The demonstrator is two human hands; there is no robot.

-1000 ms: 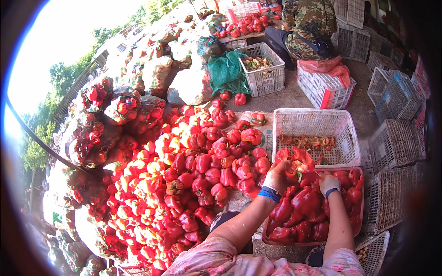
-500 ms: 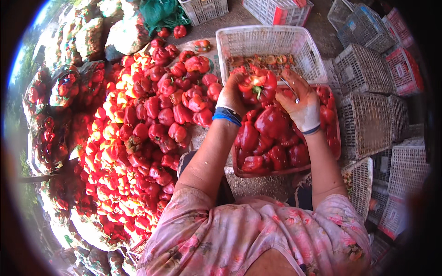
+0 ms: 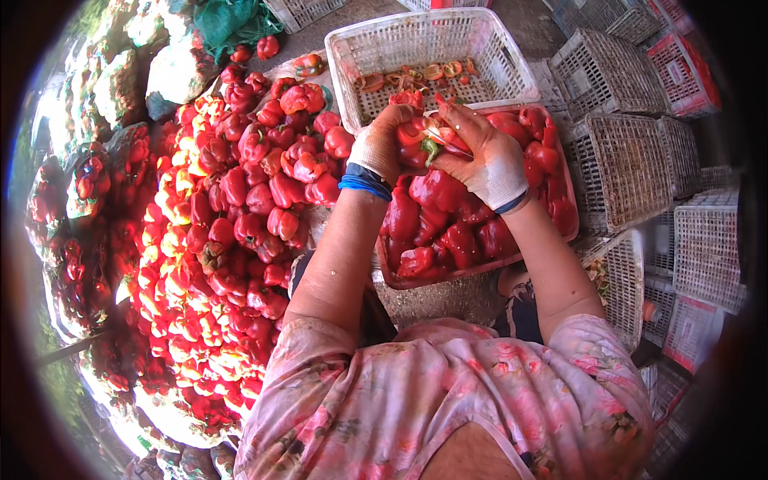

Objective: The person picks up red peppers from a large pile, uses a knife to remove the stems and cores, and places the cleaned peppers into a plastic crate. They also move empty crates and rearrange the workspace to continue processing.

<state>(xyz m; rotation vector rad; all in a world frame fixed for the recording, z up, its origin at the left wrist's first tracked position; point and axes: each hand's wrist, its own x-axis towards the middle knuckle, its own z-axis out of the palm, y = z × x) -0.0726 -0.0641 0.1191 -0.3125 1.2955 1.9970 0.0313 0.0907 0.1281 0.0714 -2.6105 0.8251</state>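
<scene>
A red bell pepper (image 3: 414, 152), cut open with pale flesh and a green stem showing, is held between my two hands above a crate. My left hand (image 3: 381, 146), in a white glove with stained fingers, is closed round the pepper's left side. From the right, my right hand (image 3: 482, 152), gloved the same way, curls over the pepper with its fingers pressed on the cut part. Whether a tool lies in the right palm is hidden. Directly below is a red crate (image 3: 462, 274) full of large red peppers (image 3: 438, 192).
A white crate (image 3: 352, 50) with cut pepper tops (image 3: 434, 72) stands just beyond. Left lies a big heap of red peppers (image 3: 232, 264), with filled net sacks (image 3: 88, 184) behind it. Stacked plastic crates (image 3: 620, 160) line the right side. A green net (image 3: 232, 24) lies at the far left.
My right hand has turned and closed over the pepper's cut top. The small metal tool seen in it earlier no longer shows. The whole view has shifted, with the crates appearing further left.
</scene>
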